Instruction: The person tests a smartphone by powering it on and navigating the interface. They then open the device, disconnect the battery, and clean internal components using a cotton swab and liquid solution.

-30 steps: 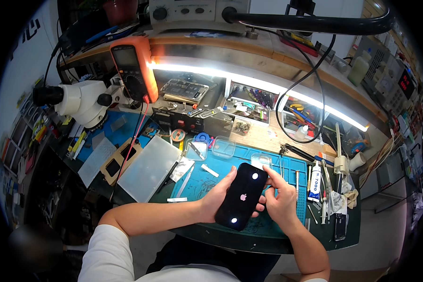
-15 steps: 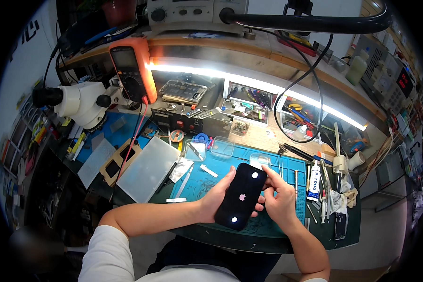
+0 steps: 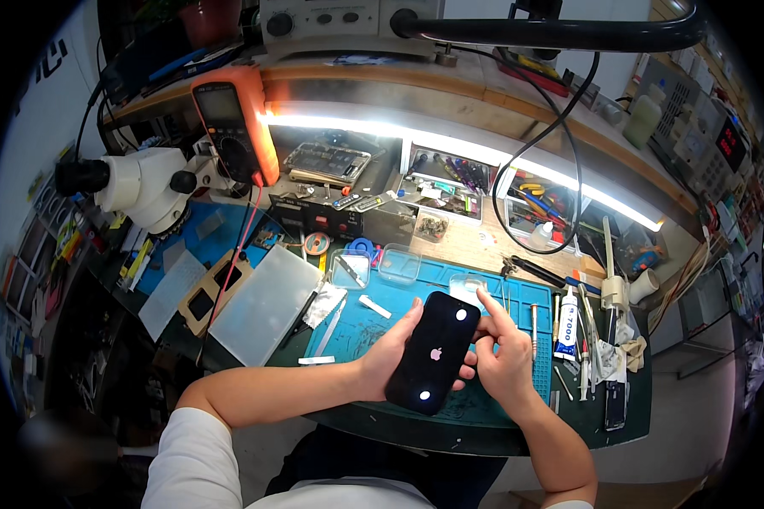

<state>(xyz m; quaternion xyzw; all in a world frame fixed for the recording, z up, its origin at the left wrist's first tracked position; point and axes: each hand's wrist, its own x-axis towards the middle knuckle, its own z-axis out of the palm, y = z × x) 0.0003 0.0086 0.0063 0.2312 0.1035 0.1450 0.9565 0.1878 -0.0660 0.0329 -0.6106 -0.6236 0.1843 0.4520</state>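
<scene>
A black smartphone lies across my left hand, its screen facing up. The thumb runs along the left edge, and fingertips wrap round the right edge from below. A small pale logo glows mid-screen, with a bright white spot near each end. Beside the phone's upper right edge is my right hand, index finger stretched out past the edge and the other fingers curled. It grips nothing that I can see; whether its thumb touches the phone cannot be made out. Beneath both hands spreads a blue work mat.
Left of the mat are a translucent plastic sheet, an orange multimeter and a white microscope. Small clear boxes stand behind the phone. To the right lie a glue tube, slim tools and another small phone.
My right index finger has lifted slightly up and away from the phone's upper right edge. The phone stays in my left hand, its lit logo unchanged.
</scene>
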